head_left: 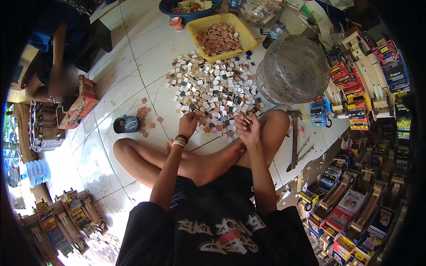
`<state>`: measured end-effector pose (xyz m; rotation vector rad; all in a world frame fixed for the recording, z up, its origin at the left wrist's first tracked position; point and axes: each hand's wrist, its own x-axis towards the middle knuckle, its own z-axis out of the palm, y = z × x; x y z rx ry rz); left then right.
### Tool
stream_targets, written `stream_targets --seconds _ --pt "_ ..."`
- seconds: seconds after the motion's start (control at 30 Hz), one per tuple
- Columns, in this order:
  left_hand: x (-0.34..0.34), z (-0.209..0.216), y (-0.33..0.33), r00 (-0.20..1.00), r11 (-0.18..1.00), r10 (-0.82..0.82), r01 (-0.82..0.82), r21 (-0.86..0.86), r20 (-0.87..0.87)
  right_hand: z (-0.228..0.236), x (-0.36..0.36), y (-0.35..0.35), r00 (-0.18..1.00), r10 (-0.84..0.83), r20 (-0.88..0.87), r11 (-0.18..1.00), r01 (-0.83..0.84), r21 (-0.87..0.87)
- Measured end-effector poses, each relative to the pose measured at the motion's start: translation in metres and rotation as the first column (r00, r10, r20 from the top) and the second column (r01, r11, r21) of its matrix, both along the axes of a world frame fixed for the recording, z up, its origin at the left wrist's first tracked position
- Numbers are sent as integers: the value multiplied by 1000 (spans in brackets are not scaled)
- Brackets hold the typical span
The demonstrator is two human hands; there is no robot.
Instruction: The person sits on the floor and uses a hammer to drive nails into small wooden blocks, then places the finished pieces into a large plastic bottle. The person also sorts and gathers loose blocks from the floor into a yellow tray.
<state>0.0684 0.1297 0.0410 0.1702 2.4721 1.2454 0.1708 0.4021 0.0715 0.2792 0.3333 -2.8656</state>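
Note:
My left hand (pixel 189 124), with bands on its wrist, is closed at the near left edge of a wide heap of small square pieces (pixel 213 88). The pieces are white, brown and dark. Whatever its fingers hold, if anything, is hidden. My right hand (pixel 247 128) is raised at the near right edge of the heap, its fingers curled together in a pinch. What sits between them is too small to make out. Left of my left hand, a dark oval tin (pixel 126 124) holds many thin metal nails, beside a small pile of brown square pieces (pixel 143 116).
Beyond the heap stands a yellow basin (pixel 252 43) of brown pieces. A large cloudy plastic container (pixel 290 68) is at the right, with a hammer (pixel 293 142) nearer my knee. Wooden toy trucks (pixel 350 195) crowd the right side. Another person (pixel 57 48) sits at far left.

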Motion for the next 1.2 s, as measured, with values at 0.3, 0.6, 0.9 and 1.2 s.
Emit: stream_targets --seconds 0.3,0.6,0.9,1.2 --pt "10 6 4 876 870 -390 249 -425 -284 -36 -2 -31 988 -114 107 316 -66 946" --pt "-1 -3 0 862 890 -422 334 -310 -282 -31 -1 -54 987 62 150 -601 -83 795" --pt "18 26 -12 784 545 -293 -334 769 548 -16 6 -9 987 74 146 933 -120 339" --pt "14 17 14 734 500 -194 -497 709 651 -19 -15 -15 972 -93 216 750 -74 657"
